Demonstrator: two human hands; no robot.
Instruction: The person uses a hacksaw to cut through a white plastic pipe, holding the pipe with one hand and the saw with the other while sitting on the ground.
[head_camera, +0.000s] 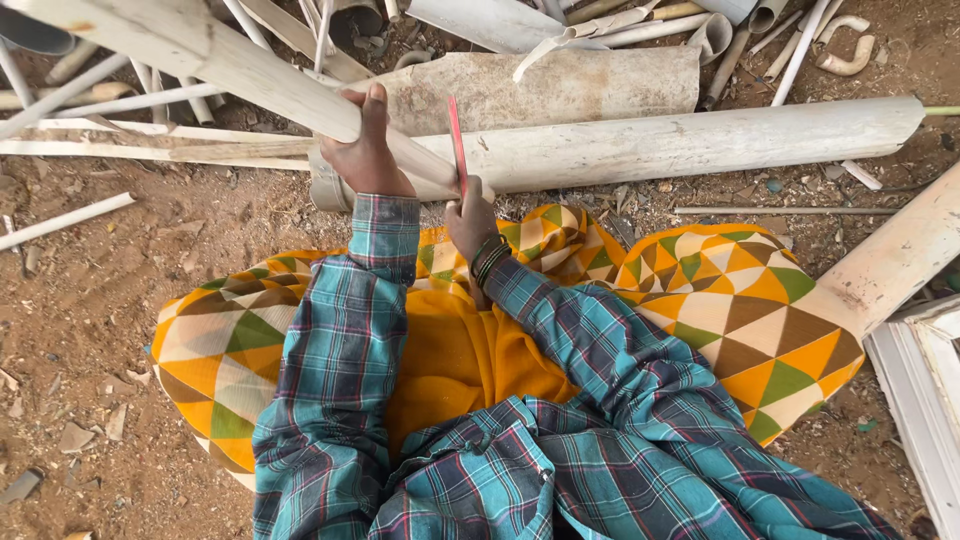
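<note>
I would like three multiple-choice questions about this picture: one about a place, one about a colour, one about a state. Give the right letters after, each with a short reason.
1. Where does the left hand grip the pale pipe?
A. near its lower end, in front of the big pipes
B. on the ground beside the knee
C. behind the person's back

2. What colour is the thin blade in the right hand?
A. green
B. red
C. black

3. How are the fingers of the left hand?
A. spread flat on the soil
B. open in the air
C. closed around the pipe

Answers:
1 A, the hand wraps the pipe just above the large pale pipe lying on the ground.
2 B, the blade is red against the pale pipes.
3 C, the fingers curl round it.
</note>
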